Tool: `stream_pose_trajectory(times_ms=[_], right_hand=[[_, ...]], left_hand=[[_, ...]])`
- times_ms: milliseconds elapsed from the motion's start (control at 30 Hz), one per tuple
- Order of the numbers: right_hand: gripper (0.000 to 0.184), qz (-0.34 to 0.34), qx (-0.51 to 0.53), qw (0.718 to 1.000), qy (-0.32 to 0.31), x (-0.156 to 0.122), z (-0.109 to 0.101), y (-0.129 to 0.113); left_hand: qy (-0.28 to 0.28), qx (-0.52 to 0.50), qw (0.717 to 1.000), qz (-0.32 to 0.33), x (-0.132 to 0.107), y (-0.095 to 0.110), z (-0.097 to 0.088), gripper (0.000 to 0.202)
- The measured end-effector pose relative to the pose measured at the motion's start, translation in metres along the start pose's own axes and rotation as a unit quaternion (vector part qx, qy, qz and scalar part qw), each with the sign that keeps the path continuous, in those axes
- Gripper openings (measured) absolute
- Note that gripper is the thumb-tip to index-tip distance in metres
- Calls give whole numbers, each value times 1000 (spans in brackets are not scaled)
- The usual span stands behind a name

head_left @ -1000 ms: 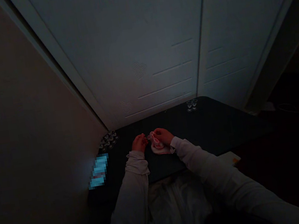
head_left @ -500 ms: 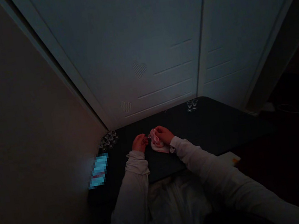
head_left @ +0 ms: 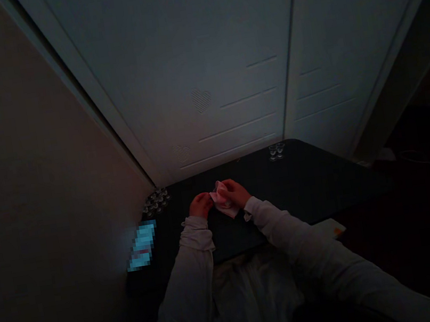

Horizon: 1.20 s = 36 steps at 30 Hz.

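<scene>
Nearby, small glasses [head_left: 156, 200], more glasses [head_left: 276, 150], dark table [head_left: 303, 185], closet doors [head_left: 224, 62]

**Background items, dim room**

Dark worktop [head_left: 307, 185] at centre frame. Cluster of small clear glasses [head_left: 156, 201] at its left-centre corner; two more glasses [head_left: 276, 150] at far edge, right of centre. Pale panelled doors [head_left: 226, 73] w/ heart marks fill upper frame. Blurred blue patch [head_left: 142, 245] lower left. White item w/ orange spot [head_left: 332, 228] lower right.

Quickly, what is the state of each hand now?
Left hand: closed, fingertips at the edge of the pink cloth.
Right hand: closed, holding the pink cloth.
</scene>
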State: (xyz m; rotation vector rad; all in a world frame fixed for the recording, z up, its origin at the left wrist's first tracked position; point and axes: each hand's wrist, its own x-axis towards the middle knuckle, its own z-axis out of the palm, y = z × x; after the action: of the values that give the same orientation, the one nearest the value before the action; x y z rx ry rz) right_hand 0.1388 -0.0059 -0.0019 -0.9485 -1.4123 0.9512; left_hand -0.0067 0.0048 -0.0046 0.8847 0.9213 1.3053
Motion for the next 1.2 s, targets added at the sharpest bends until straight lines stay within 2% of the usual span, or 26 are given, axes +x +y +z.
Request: stream_pose_trajectory(times_ms=[133,333,500,700,867,1200], right_hand=[[28,-22,-77,997,22,0,-1,6],[26,-5,-130,991,23,-1,-3,1],[32,-1,-135,991,23,-2,-3,-5],[37,7,-137,989,56,0,-4,-4],[30,-3,-100,994,36,-2,-2,-1],[29,-17,-136,990,38,-2,-3,-3]], left_hand=[[-7,52,999,0,-3,0,4,32],[-5,73,997,-5,-4,2,6,33],[-12,91,996,0,-4,2,6,32],[-24,101,995,-5,-5,2,7,32],[-24,96,995,2,-3,2,5,31],[-24,112,993,-1,-5,3,7,31]])
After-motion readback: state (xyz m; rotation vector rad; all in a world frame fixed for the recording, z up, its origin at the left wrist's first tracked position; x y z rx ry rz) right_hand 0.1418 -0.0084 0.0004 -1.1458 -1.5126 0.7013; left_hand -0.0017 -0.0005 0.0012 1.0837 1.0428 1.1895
